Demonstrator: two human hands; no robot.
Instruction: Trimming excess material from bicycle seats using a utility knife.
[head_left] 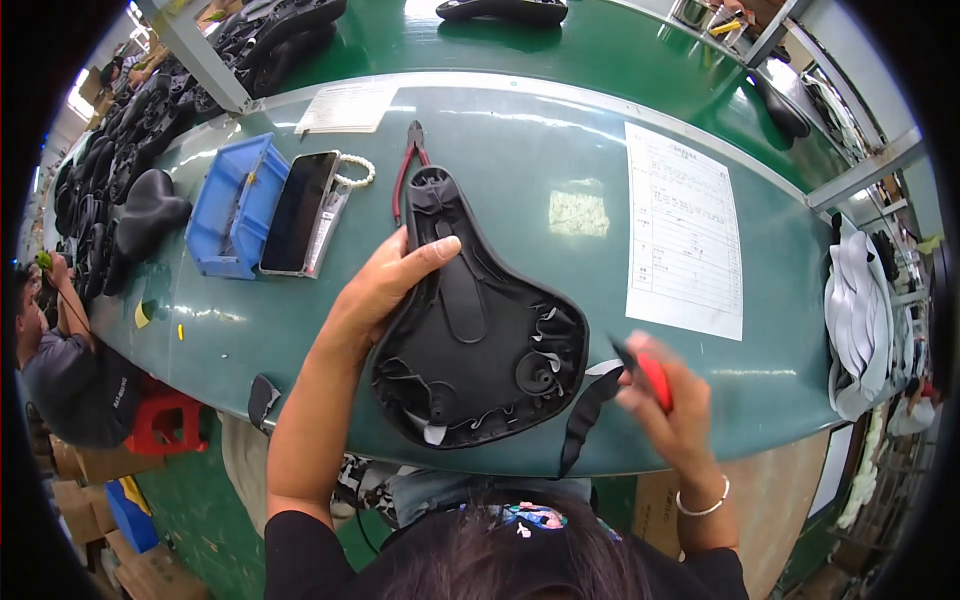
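A black bicycle saddle [470, 340] lies underside up on the bench, narrow nose pointing away from me. Its cover is folded over the rim, with wrinkled edges and pale bits at the wide end. My left hand [390, 285] grips the left side of the saddle, thumb on its underside. Right of the saddle, my right hand [670, 405] is closed around a red-handled tool [653, 380] with a dark pointed tip; motion blur hides its exact kind. A black strip of trimming [588, 420] hangs between that hand and the saddle. Red-handled cutting pliers [412, 160] lie beyond the nose.
On the left are a blue plastic bin [235, 210], a phone [300, 213] and a bead bracelet [355, 170]. A printed sheet [685, 230] lies on the right. Saddles [150, 125] are heaped far left, near another person [75, 370]. A metal post [195, 55] stands at the back.
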